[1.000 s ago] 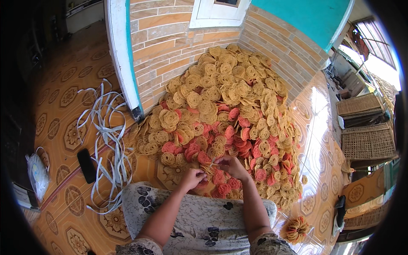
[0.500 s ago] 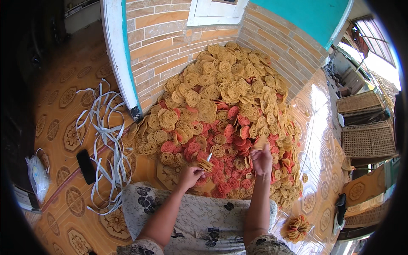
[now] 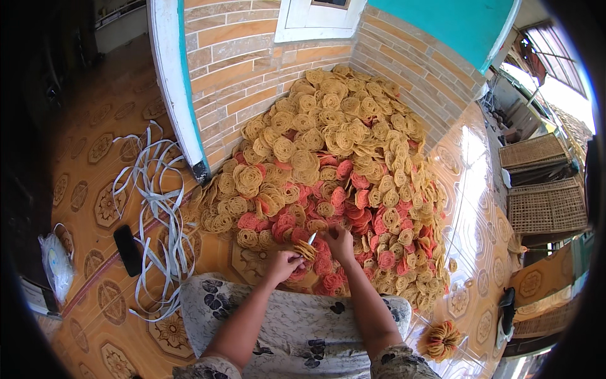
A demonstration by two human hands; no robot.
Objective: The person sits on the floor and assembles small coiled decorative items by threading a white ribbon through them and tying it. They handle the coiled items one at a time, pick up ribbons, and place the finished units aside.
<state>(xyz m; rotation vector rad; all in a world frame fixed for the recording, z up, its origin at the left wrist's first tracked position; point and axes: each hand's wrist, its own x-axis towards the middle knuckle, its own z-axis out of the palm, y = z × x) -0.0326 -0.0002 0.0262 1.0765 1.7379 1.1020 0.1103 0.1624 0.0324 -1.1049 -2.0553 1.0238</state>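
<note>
In front of me spreads a big pile of lacy, round discs [image 3: 306,165], mostly tan with coral-red ones among them. My left hand [image 3: 283,265] is closed on a small stack of tan discs [image 3: 305,251]. A narrow white pointed tip [image 3: 312,238] sticks up out of that stack; what it belongs to is hidden. Just right of the tip, my right hand [image 3: 341,246] pinches the edge of a single tan disc [image 3: 317,225], held close above the tip. I cannot tell whether the disc touches it.
Tangled whitish strips [image 3: 154,221] lie on the tiled floor at left, beside a black phone [image 3: 128,251] and a plastic bag [image 3: 57,265]. A round bundle of discs [image 3: 443,341] sits at lower right. Woven panels [image 3: 546,207] stand far right. Brick-patterned walls [image 3: 227,69] enclose the pile's back.
My right hand has moved left from over the pile, bringing a tan disc to the white tip. My left hand stays nearly in place with the stack.
</note>
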